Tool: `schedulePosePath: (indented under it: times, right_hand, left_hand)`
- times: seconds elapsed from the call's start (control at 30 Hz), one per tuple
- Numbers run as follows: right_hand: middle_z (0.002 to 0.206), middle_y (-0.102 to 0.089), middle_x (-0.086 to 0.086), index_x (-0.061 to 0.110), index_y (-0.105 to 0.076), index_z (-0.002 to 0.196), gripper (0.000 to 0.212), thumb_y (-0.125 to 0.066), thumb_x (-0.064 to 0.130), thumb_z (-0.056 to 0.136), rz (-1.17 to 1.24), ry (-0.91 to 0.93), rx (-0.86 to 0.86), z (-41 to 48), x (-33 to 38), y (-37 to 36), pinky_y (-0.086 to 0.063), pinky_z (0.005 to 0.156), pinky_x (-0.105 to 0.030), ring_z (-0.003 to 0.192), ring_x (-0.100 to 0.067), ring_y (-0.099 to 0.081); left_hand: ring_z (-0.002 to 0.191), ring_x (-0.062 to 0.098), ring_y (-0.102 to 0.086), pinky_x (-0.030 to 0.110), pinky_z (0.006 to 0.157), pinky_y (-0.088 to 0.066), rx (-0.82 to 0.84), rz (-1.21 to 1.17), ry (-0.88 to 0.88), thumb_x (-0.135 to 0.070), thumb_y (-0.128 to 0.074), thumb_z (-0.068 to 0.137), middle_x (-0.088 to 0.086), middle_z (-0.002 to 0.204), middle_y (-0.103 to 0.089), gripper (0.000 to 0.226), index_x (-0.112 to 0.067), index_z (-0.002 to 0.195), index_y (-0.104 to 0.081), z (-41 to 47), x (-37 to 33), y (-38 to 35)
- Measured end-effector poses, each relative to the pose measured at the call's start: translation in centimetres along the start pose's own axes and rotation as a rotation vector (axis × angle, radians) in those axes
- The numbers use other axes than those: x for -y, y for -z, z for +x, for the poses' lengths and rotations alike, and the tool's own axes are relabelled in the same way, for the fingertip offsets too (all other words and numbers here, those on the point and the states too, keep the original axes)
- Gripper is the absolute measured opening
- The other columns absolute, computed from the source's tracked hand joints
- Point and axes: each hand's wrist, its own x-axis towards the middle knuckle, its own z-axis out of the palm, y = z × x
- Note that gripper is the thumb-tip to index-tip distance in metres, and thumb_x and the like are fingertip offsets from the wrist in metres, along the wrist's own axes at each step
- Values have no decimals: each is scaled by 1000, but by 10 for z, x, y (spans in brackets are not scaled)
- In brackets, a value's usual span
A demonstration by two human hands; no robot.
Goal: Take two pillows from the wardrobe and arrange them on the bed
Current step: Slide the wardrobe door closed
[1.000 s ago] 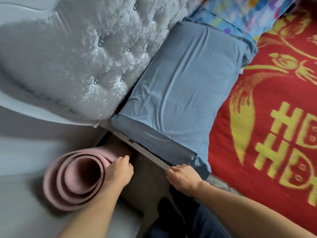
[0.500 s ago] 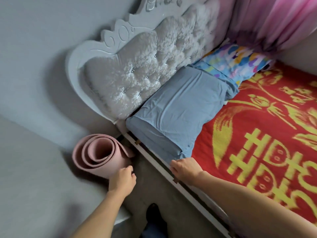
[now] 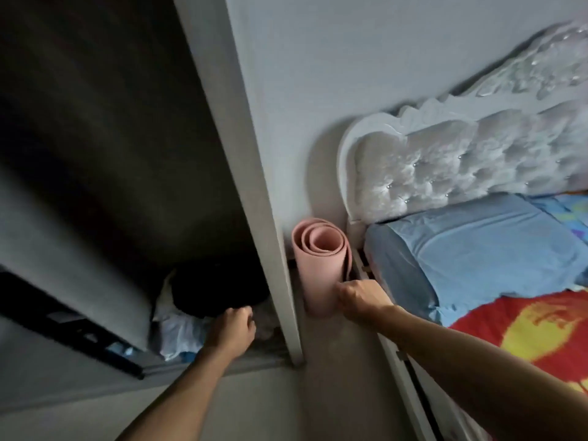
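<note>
A grey-blue pillow [image 3: 477, 249] lies at the head of the bed against the tufted headboard [image 3: 461, 167]. Past it, at the right edge, is a colourful patterned pillow [image 3: 569, 211]. The wardrobe [image 3: 127, 154] stands dark on the left, with its white side panel [image 3: 254, 186] between it and the bed. My left hand [image 3: 234, 326] is at the bottom of the wardrobe, fingers curled and holding nothing, just below a dark bundle [image 3: 219, 288]. My right hand [image 3: 362, 297] is curled shut in front of a rolled pink mat [image 3: 318, 268]; I cannot tell if it touches the mat.
A red and yellow blanket [image 3: 525, 345] covers the bed. White and pale blue cloth [image 3: 178, 329] lies on the wardrobe floor beside the dark bundle. The pink mat stands upright in the gap between the wardrobe panel and the bed frame. Grey floor lies below.
The view has swung left from the bed to the wardrobe. My left hand moved from the pink mat into the wardrobe's bottom. My right hand left the bed edge and is now by the mat.
</note>
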Motion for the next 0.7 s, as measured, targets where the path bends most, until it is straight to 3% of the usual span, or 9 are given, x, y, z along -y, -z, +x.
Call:
schedulePosePath:
  times: [0.27, 0.5, 0.7]
  right_hand:
    - [103, -71, -10, 20, -60, 105, 29, -43, 41, 96, -33, 298, -118, 69, 177, 9, -49, 69, -39, 90, -38, -65]
    - [104, -71, -6, 23, -61, 105, 32, -42, 46, 93, -32, 371, -121, 119, 351, -18, -51, 72, -37, 93, -34, -66]
    - [104, -70, -10, 21, -57, 108, 31, -41, 43, 92, 15, 456, -120, 167, 478, -20, -50, 72, -39, 93, -36, -65]
  left_hand:
    - [103, 32, -63, 34, 79, -50, -125, 7, 232, -27, -52, 86, 11, 107, -69, 21, -19, 101, -63, -89, 168, 57]
    - [102, 28, -64, 32, 82, -50, -168, -32, 389, -32, -55, 85, 7, 105, -71, 20, -25, 101, -65, -149, 324, 109]
    - [99, 30, -65, 32, 79, -52, -245, -61, 489, -27, -56, 82, 8, 102, -72, 18, -18, 96, -66, -164, 433, 177]
